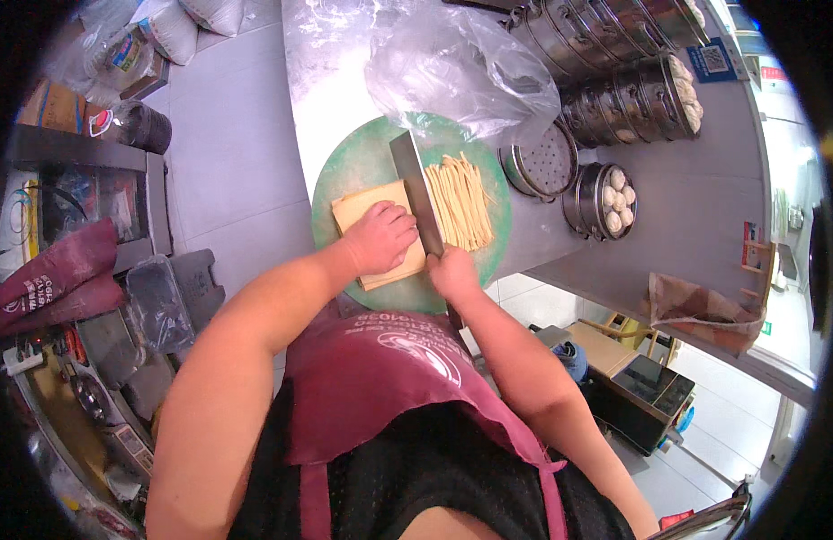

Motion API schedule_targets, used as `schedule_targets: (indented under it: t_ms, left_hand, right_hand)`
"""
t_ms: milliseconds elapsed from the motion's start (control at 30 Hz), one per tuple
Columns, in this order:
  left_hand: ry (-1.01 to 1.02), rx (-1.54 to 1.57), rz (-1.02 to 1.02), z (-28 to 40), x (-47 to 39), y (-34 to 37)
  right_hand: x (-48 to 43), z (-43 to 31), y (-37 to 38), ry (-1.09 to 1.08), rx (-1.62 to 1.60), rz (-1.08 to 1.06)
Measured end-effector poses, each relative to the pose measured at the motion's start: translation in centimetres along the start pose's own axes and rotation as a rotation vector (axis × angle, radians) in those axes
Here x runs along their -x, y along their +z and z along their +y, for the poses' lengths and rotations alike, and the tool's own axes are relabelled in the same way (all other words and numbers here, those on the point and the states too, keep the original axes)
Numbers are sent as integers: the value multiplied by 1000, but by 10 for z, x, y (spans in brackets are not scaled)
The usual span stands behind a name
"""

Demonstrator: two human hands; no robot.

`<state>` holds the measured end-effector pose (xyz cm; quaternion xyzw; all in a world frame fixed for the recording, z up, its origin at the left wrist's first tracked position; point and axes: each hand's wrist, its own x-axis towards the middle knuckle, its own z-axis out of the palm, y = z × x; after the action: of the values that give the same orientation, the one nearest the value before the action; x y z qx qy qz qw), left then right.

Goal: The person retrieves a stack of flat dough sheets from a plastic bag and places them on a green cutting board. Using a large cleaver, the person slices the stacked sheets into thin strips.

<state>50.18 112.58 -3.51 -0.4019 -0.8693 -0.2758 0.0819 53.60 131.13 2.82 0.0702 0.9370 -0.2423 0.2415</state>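
On a round green cutting board [352,158] lies a folded stack of pale yellow sheets, seemingly tofu skin or dough [369,194]. My left hand [383,236] rests on that stack, fingers bent beside the blade. The handle of a broad cleaver [416,182] is in my right hand [453,273]. Its blade stands on edge along the right side of the stack, between the stack and a pile of thin cut strips [460,202]. Whether the blade touches the board cannot be seen.
A clear plastic bag [457,74] overlaps the board's far edge. To the right are a perforated steamer tray [548,162], a steamer with buns [617,199] and stacked metal steamers [625,104]. A cloth [700,314] hangs at the counter's right edge. Containers crowd the left.
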Motion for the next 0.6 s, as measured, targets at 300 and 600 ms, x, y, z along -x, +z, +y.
schedule_targets:
  t_ms: [300, 600]
  left_hand:
    - [-48, 66, 56, 0, 2, -6]
    - [-83, 5, -20, -1, 5, 1]
  right_hand:
    - [77, 3, -31, 17, 109, -54]
    - [41, 13, 16, -10, 152, -74]
